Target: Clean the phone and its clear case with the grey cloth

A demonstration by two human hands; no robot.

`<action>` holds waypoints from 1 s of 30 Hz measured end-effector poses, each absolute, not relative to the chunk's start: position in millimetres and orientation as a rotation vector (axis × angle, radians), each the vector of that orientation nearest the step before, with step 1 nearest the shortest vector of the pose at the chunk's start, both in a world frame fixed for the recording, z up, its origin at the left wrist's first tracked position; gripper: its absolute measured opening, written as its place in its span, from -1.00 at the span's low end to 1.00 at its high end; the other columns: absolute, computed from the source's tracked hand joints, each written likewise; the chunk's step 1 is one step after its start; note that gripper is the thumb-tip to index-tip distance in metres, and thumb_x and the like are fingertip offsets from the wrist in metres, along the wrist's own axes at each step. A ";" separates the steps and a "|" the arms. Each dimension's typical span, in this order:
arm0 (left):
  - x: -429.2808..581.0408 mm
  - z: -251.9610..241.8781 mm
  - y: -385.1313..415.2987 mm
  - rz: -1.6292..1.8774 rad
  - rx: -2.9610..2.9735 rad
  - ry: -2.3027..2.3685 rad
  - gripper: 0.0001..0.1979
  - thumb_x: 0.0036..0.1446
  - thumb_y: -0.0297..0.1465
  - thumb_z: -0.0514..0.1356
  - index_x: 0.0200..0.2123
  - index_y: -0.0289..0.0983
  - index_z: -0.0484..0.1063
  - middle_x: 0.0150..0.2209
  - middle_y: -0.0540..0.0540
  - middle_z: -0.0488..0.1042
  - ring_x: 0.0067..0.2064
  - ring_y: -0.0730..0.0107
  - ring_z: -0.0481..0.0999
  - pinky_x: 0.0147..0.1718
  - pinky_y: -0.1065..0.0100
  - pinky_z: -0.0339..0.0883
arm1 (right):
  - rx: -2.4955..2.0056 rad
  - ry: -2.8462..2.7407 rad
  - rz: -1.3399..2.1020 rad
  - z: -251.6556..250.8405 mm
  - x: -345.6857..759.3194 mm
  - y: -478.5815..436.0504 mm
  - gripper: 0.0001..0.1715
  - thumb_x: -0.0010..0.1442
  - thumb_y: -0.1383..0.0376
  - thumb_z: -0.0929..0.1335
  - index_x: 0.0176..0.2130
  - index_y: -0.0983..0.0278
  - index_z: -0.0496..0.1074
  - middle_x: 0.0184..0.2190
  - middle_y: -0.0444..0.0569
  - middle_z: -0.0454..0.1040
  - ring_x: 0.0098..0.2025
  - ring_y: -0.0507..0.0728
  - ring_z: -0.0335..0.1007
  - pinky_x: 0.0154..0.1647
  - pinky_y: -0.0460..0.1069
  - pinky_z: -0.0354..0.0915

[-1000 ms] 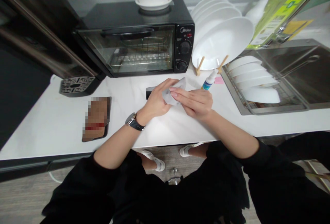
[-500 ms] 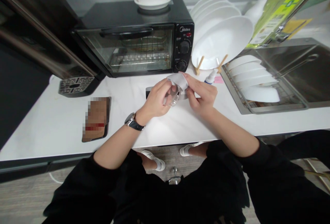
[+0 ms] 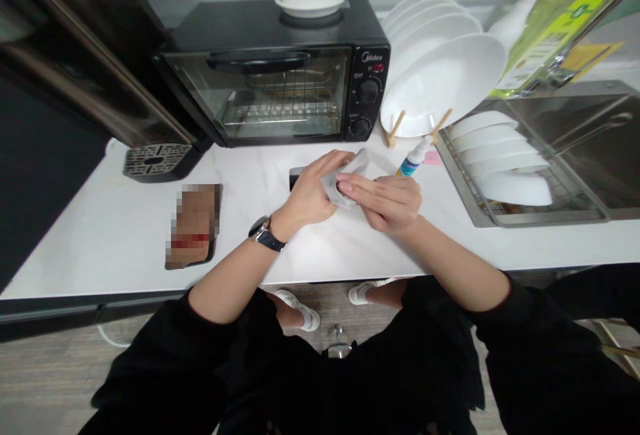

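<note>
Over the counter, my left hand (image 3: 316, 188) is closed around what looks like a pair of glasses, now almost wholly covered by a thin grey cloth (image 3: 361, 167). My right hand (image 3: 393, 203) pinches the cloth, its fingers pressing it against the covered thing beside my left fingers. Behind my left hand a dark, flat object (image 3: 295, 177) lies partly hidden on the counter. A small white spray bottle (image 3: 414, 157) with a blue and yellow label stands just beyond my right hand.
A phone (image 3: 195, 227) lies on the white counter (image 3: 125, 248) at left, near a drip tray (image 3: 157, 160). Behind are a toaster oven (image 3: 280, 101) and racked white plates (image 3: 445, 88). Bowls (image 3: 515, 188) sit in the sink rack at right, below a green soap bottle (image 3: 555, 35).
My right hand has moved its fingers down and left over the cloth, which now covers the clear, shiny piece that showed before. The whole view has shifted slightly.
</note>
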State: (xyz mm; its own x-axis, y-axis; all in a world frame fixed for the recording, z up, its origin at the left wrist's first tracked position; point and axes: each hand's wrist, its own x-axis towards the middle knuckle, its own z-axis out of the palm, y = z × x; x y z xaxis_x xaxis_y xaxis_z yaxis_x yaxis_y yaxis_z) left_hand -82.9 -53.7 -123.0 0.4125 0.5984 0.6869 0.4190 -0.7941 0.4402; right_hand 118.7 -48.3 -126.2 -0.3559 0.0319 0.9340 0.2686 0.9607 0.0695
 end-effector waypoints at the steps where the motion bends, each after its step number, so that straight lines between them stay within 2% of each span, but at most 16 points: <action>1: -82.7 -122.2 -54.4 1.329 2.453 0.887 -0.64 0.37 -0.28 0.20 0.18 -0.19 0.36 0.02 -0.18 0.59 0.03 0.10 0.63 0.01 0.08 0.55 | -0.221 -1.931 -0.246 -126.8 118.2 -48.4 -0.22 0.45 0.44 0.24 0.52 -0.02 0.27 0.13 -0.14 0.74 -0.39 0.00 0.68 -0.52 -0.08 0.46; 3: -82.3 -120.8 -55.0 1.341 2.438 0.872 -0.63 0.36 -0.26 0.21 0.19 -0.18 0.37 0.03 -0.19 0.59 0.04 0.10 0.63 0.02 0.08 0.55 | -0.225 -1.936 -0.244 -126.7 117.7 -48.2 -0.21 0.46 0.43 0.23 0.53 -0.05 0.24 0.15 -0.15 0.73 -0.42 0.00 0.66 -0.53 -0.07 0.44; 5: -82.2 -120.3 -54.6 1.347 2.437 0.870 -0.63 0.35 -0.30 0.22 0.19 -0.19 0.37 0.05 -0.20 0.59 0.06 0.09 0.63 0.04 0.07 0.55 | -0.236 -1.935 -0.238 -124.9 117.9 -47.9 -0.21 0.46 0.43 0.24 0.53 -0.03 0.24 0.16 -0.14 0.72 -0.37 0.01 0.70 -0.50 -0.08 0.49; 8: -83.6 -122.8 -51.8 1.373 2.477 0.869 -0.73 0.35 -0.34 0.17 0.09 -0.20 0.40 -0.01 -0.20 0.58 0.01 0.09 0.62 0.00 0.07 0.54 | -0.322 -1.914 -0.179 -120.1 119.2 -47.8 -0.20 0.45 0.48 0.24 0.53 -0.01 0.25 0.24 -0.12 0.67 -0.03 0.07 0.78 -0.22 -0.05 0.66; 11: -87.4 -127.9 -48.3 1.369 2.543 0.923 -0.82 0.39 -0.29 0.11 -0.02 -0.20 0.39 -0.12 -0.17 0.56 -0.10 0.09 0.59 -0.07 0.06 0.52 | -0.417 -1.884 -0.123 -116.8 120.7 -47.8 -0.19 0.47 0.50 0.23 0.54 -0.02 0.23 0.31 -0.12 0.61 0.24 0.14 0.67 0.09 0.02 0.69; 14: -90.7 -131.6 -46.6 1.348 2.576 0.966 -0.78 0.42 -0.24 0.07 -0.01 -0.21 0.38 -0.13 -0.18 0.56 -0.09 0.08 0.58 -0.05 0.03 0.51 | -0.468 -1.890 -0.115 -116.8 121.5 -47.5 -0.23 0.51 0.46 0.22 0.54 -0.03 0.22 0.32 -0.13 0.59 0.29 0.17 0.63 0.22 0.07 0.66; 17: -91.4 -132.4 -47.0 1.350 2.578 0.968 -0.79 0.43 -0.24 0.07 -0.03 -0.21 0.38 -0.14 -0.18 0.56 -0.11 0.10 0.58 -0.07 0.05 0.51 | -0.492 -1.893 -0.106 -117.5 121.8 -47.6 -0.26 0.53 0.44 0.21 0.54 -0.03 0.23 0.33 -0.14 0.58 0.30 0.18 0.62 0.26 0.10 0.65; 19: -90.7 -131.7 -47.5 1.343 2.561 0.989 -0.80 0.43 -0.26 0.08 -0.02 -0.21 0.39 -0.14 -0.18 0.56 -0.11 0.10 0.58 -0.07 0.05 0.52 | -0.492 -1.897 -0.085 -117.5 121.7 -48.2 -0.26 0.53 0.45 0.21 0.54 0.00 0.25 0.33 -0.12 0.58 0.31 0.18 0.62 0.24 0.09 0.66; 21: -89.7 -130.4 -47.7 1.326 2.541 1.007 -0.80 0.41 -0.28 0.10 0.00 -0.21 0.40 -0.11 -0.18 0.57 -0.08 0.09 0.59 -0.05 0.02 0.54 | -0.478 -1.913 -0.080 -118.1 121.3 -49.3 -0.27 0.52 0.47 0.21 0.53 0.02 0.27 0.33 -0.10 0.59 0.25 0.15 0.67 0.14 0.04 0.69; 24: -88.5 -127.9 -48.6 1.319 2.527 0.967 -0.74 0.38 -0.31 0.13 0.08 -0.23 0.42 0.01 -0.23 0.59 0.04 0.03 0.60 0.06 -0.05 0.57 | -0.389 -1.953 -0.149 -120.6 120.0 -51.0 -0.25 0.51 0.46 0.22 0.53 -0.02 0.26 0.27 -0.13 0.64 -0.03 0.04 0.78 -0.20 -0.08 0.67; 26: -88.2 -126.0 -50.2 1.299 2.520 0.950 -0.64 0.34 -0.34 0.16 0.16 -0.26 0.41 0.11 -0.28 0.58 0.14 -0.02 0.60 0.15 -0.07 0.55 | -0.300 -1.966 -0.196 -122.6 118.9 -51.6 -0.23 0.50 0.46 0.23 0.54 -0.03 0.23 0.22 -0.15 0.68 -0.20 -0.01 0.77 -0.37 -0.11 0.60; 30: -88.1 -122.7 -54.1 1.239 2.521 0.986 -0.58 0.29 -0.38 0.17 0.20 -0.28 0.39 0.18 -0.29 0.57 0.21 -0.04 0.59 0.22 -0.06 0.52 | -0.208 -1.959 -0.203 -124.0 117.7 -51.0 -0.22 0.47 0.49 0.25 0.54 0.06 0.24 0.16 -0.12 0.72 -0.27 -0.02 0.73 -0.45 -0.10 0.53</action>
